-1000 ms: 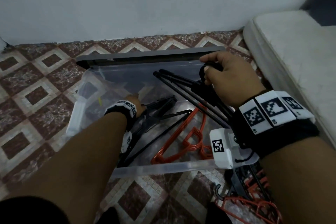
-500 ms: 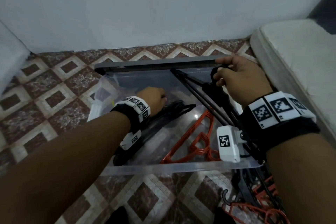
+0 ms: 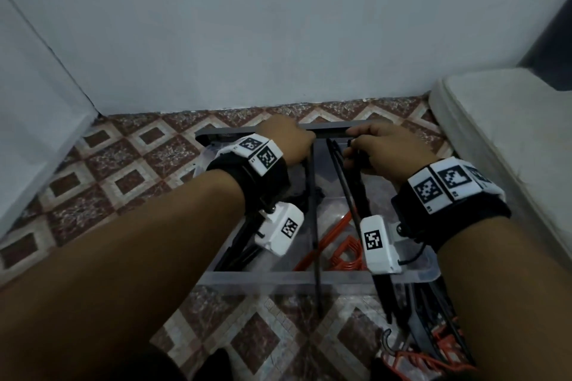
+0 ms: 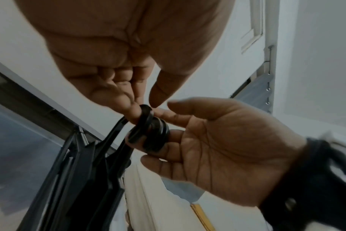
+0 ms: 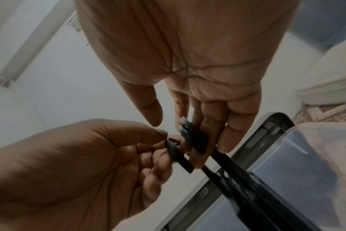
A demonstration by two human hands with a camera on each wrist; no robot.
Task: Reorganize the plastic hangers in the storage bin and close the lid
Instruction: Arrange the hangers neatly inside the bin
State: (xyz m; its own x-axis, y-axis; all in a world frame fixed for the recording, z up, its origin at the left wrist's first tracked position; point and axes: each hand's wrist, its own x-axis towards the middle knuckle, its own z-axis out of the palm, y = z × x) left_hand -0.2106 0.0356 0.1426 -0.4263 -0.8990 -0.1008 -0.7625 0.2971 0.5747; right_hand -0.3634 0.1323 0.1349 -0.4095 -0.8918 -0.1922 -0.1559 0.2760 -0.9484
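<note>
Gripping the hooks of a bunch of black hangers [image 3: 349,182], the right hand [image 3: 387,151] has its fingers curled through the stacked hooks above the far part of the clear storage bin [image 3: 309,278]; the left wrist view shows those hooks [image 4: 150,134] lying across its fingers. Just beside it, the left hand [image 3: 288,139] pinches the hook of a single black hanger [image 3: 314,226] between thumb and fingertips [image 5: 160,157], a hold seen close in the right wrist view, where that hook [image 5: 176,154] sits almost touching the bunch. Both hands hover near the bin's far edge, in front of the grey lid [image 3: 332,127], which stands on edge behind the bin toward the white wall [image 3: 278,25]. The single hanger hangs down across the bin, and its lower end passes over the near rim onto the patterned tile floor [image 3: 123,170]. Inside the bin, orange hangers [image 3: 343,250] lie on the bottom toward the near wall, with more black hangers under the left wrist. Outside the bin, at its near right corner, a loose heap of black and orange hangers [image 3: 433,349] lies on the floor. A white mattress [image 3: 510,133] lies to the right of the bin.
</note>
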